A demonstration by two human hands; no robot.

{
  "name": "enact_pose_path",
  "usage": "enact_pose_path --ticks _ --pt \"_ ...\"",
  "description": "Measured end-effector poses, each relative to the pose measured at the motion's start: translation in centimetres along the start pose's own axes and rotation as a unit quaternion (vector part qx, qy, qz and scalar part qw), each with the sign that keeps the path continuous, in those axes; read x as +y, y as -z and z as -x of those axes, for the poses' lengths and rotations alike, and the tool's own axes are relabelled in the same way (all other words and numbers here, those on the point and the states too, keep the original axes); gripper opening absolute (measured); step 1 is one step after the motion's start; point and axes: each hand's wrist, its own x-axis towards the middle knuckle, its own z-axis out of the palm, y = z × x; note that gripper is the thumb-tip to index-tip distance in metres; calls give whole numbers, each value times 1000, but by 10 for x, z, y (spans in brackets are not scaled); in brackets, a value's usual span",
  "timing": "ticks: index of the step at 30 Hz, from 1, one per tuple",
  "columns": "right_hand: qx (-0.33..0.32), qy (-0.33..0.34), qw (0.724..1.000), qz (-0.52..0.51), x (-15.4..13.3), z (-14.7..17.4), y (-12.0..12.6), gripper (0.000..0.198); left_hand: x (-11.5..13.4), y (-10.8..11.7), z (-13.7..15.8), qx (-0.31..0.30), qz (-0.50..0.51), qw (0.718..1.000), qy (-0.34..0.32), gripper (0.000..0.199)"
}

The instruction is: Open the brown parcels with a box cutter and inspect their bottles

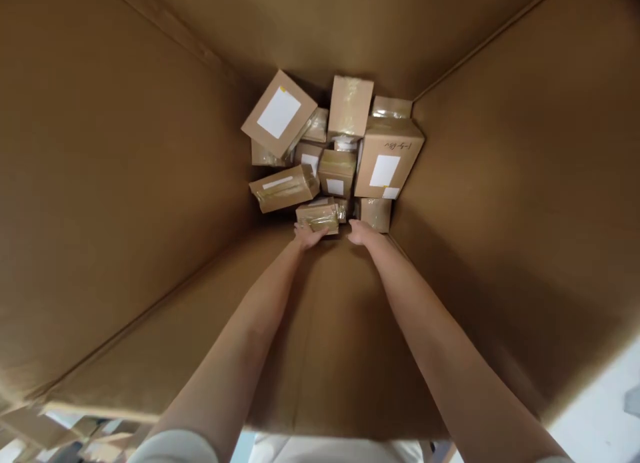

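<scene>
Deep inside a large cardboard carton (310, 356), both arms reach down to a pile of taped cardboard boxes. My left hand (309, 237) grips a small cardboard box (319, 215) by its near left side, fingers round the left end and thumb along the near edge. Shiny clear tape covers that box. Just right of it, my right hand (361, 232) holds nothing, its fingers apart and pointing left towards the box without touching it. A taped box (376, 213) stands close behind the right hand, against the right wall.
A larger box with handwriting and white labels (413, 143) leans at the right. Other boxes lie behind: a tilted labelled one (300, 109), an upright taped one (350, 109) and a long one (284, 191). Tall carton walls surround the pile. More boxes (45, 429) show outside, lower left.
</scene>
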Motion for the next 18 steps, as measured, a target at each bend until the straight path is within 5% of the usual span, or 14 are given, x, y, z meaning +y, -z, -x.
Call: enact_pose_path --ticks 3,6,13,18 --pt "-21 6 999 -29 -8 -37 -22 68 1 -33 -22 21 84 988 124 122" --pt "-27 -1 992 -124 -14 -61 -44 80 1 -45 -29 57 138 977 152 134" --pt "-53 68 903 -420 -34 -81 -111 66 -10 -19 -35 136 81 949 271 143" --pt "7 3 924 -382 -15 -107 -115 63 -43 -5 -33 154 112 957 221 137"
